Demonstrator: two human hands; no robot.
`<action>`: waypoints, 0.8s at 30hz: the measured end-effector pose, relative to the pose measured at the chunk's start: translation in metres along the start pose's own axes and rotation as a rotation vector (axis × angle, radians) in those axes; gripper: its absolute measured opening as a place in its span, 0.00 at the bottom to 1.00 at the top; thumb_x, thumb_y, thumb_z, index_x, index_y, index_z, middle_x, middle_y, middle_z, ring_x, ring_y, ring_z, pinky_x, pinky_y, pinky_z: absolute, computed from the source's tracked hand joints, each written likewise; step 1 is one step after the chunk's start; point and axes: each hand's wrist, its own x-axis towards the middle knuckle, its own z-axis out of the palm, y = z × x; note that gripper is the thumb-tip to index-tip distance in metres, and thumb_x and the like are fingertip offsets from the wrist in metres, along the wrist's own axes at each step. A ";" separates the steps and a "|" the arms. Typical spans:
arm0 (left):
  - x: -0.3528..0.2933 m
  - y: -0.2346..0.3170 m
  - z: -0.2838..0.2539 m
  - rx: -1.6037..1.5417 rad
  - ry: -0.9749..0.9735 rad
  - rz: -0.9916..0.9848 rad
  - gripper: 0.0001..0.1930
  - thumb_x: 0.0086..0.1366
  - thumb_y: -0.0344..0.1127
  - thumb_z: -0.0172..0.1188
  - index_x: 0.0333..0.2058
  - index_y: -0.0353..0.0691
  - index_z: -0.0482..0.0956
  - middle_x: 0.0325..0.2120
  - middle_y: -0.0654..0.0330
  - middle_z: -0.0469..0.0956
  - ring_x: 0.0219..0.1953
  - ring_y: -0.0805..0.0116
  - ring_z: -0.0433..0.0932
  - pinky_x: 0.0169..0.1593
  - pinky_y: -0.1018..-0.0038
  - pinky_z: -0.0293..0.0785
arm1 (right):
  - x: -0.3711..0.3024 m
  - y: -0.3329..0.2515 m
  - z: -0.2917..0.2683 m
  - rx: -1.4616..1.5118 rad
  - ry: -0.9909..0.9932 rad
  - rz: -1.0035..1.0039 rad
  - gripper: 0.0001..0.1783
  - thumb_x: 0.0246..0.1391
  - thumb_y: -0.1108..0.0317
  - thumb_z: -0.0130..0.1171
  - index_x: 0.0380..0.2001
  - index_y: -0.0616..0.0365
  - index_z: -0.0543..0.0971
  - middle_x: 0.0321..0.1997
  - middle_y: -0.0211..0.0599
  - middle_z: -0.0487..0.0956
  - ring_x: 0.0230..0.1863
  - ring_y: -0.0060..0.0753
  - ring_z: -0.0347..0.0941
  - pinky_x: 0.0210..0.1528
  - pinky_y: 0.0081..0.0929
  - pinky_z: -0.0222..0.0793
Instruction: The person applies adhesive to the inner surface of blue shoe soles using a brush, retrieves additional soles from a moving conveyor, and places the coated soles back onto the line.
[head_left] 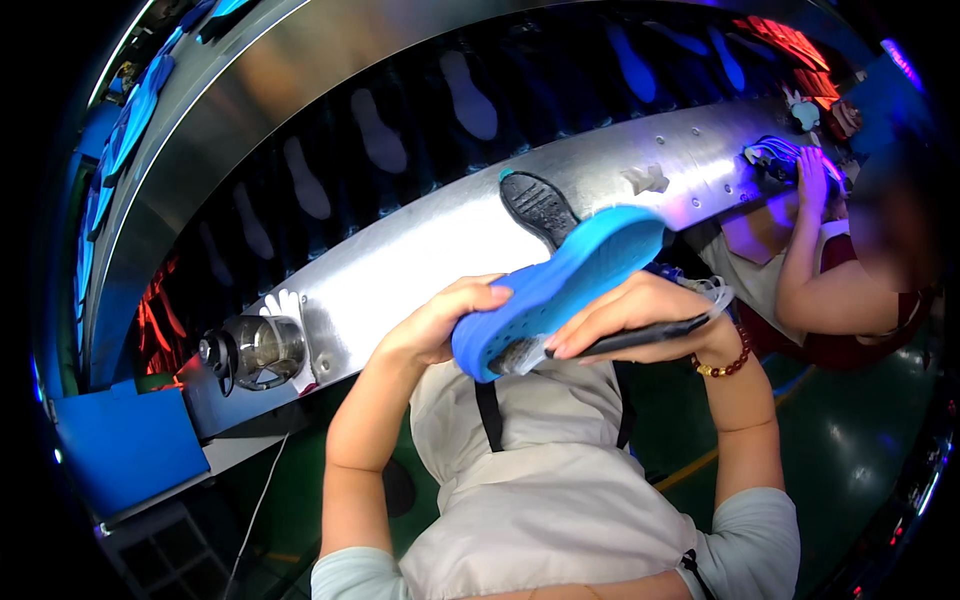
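The blue shoe sole (610, 245) is held up in front of the person's body, at the near edge of the metal bench (430, 235), slanted so that its pale blue inner side shows, with small holes toward the lower end. The left hand (432, 325) grips that lower end from the left, thumb over the rim and fingers clamped on the sole. The right hand (645, 308) has its fingers closed around a brush (640, 338) with a dark handle; the clear bristles touch the inside of the sole near the lower end. A bead bracelet (724, 364) circles the right wrist. Just beyond the blue sole, a black outsole (538, 205) lies on the bench, partly hidden by it. Farther right lies a small crumpled pale object (645, 179). At the left end of the bench are a clear jug (268, 350) with a black handle and, just beside it, a white glove (290, 310). Behind, grey soles (378, 130) stand in a dark row. At right, a co-worker's hand (812, 180) touches a dark item (775, 158) in purple light.
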 end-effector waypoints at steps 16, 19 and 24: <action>-0.018 -0.001 -0.022 -0.115 0.150 0.171 0.30 0.54 0.48 0.50 0.46 0.26 0.66 0.40 0.45 0.72 0.37 0.61 0.75 0.42 0.71 0.71 | -0.010 0.011 -0.013 0.043 0.147 0.079 0.11 0.38 0.79 0.61 0.31 0.62 0.78 0.36 0.42 0.78 0.40 0.33 0.75 0.43 0.24 0.70; -0.021 -0.008 -0.042 -0.131 0.140 0.205 0.29 0.52 0.47 0.50 0.46 0.26 0.67 0.39 0.46 0.73 0.36 0.61 0.74 0.41 0.73 0.70 | -0.014 -0.002 -0.018 0.067 0.039 0.125 0.10 0.39 0.77 0.60 0.31 0.63 0.78 0.36 0.43 0.77 0.42 0.34 0.74 0.46 0.26 0.69; -0.029 -0.001 -0.045 -0.218 0.085 0.259 0.29 0.52 0.48 0.50 0.46 0.29 0.67 0.40 0.47 0.73 0.37 0.59 0.74 0.42 0.70 0.70 | -0.014 0.009 -0.011 0.257 0.320 0.363 0.11 0.39 0.77 0.61 0.31 0.60 0.78 0.37 0.40 0.78 0.25 0.20 0.73 0.24 0.13 0.70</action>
